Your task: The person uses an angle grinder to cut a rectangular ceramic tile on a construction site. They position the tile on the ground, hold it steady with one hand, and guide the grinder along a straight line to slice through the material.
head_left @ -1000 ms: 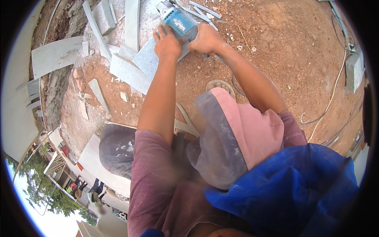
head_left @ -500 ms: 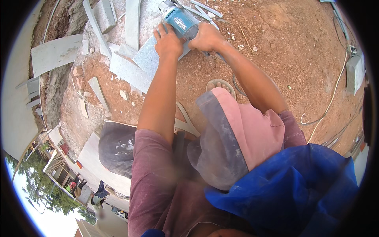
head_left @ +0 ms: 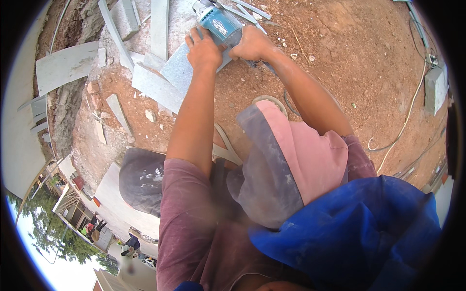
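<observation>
A teal angle grinder (head_left: 218,24) with a silver head lies over a speckled pale stone slab (head_left: 177,65) at the top centre. My right hand (head_left: 251,44) is closed round the rear of the grinder, where a dark cord trails down. My left hand (head_left: 204,53) rests on the slab against the grinder's left side, its fingers spread and bent slightly; its thumb is partly tucked by the tool. More cut slabs and thin offcuts (head_left: 160,29) lie around them. My sandalled feet show below, largely behind pink-grey cloth (head_left: 291,165) and blue fabric (head_left: 349,223) on my body.
Reddish dirt ground (head_left: 340,63) with rubble surrounds me. Cables (head_left: 405,121) and a grey block (head_left: 434,87) lie at the right. A rough rock edge (head_left: 65,116), pale boards (head_left: 63,68) and a dark padded object (head_left: 141,179) are at the left. Several people (head_left: 97,228) work in the lower-left distance.
My hands and the grinder stay nearly where they were on the slab; the whole view has shifted very slightly. The people in the lower-left distance have moved a little.
</observation>
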### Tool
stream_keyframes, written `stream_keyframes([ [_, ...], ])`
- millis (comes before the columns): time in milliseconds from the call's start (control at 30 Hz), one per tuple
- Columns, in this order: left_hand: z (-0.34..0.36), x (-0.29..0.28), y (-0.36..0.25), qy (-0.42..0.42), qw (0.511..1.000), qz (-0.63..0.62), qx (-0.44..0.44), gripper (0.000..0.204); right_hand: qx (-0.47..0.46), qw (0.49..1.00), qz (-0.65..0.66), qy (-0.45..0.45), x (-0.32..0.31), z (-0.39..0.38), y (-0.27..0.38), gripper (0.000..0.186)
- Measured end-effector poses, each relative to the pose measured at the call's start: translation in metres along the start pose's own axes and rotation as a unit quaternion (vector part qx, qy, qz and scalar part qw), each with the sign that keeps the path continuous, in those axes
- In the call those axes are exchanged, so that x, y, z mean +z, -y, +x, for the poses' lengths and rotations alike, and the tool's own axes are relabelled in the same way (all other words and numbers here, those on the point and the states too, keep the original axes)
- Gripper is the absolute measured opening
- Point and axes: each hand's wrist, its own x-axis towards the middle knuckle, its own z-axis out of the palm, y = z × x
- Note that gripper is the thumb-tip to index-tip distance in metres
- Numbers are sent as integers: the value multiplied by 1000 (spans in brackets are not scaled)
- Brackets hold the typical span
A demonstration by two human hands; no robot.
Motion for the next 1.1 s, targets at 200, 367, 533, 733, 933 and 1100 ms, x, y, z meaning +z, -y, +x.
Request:
stream_keyframes([
  [200,1,0,0,0,1000,-9,-4,91,15,999,-19,47,-6,6,5,50],
  [367,2,3,1,-14,1000,-9,2,91,29,998,-23,43,-7,9,7,47],
  [533,2,3,2,-2,1000,-17,-1,92,12,1000,-20,17,-5,7,8,45],
  [733,4,6,2,0,999,-31,-8,99,6,1000,-10,29,-6,9,5,40],
  [933,4,5,0,5,999,-28,-13,98,2,1000,2,21,-8,8,5,39],
  [1100,4,5,1,5,999,-35,-17,98,12,999,7,45,-13,-1,6,37],
])
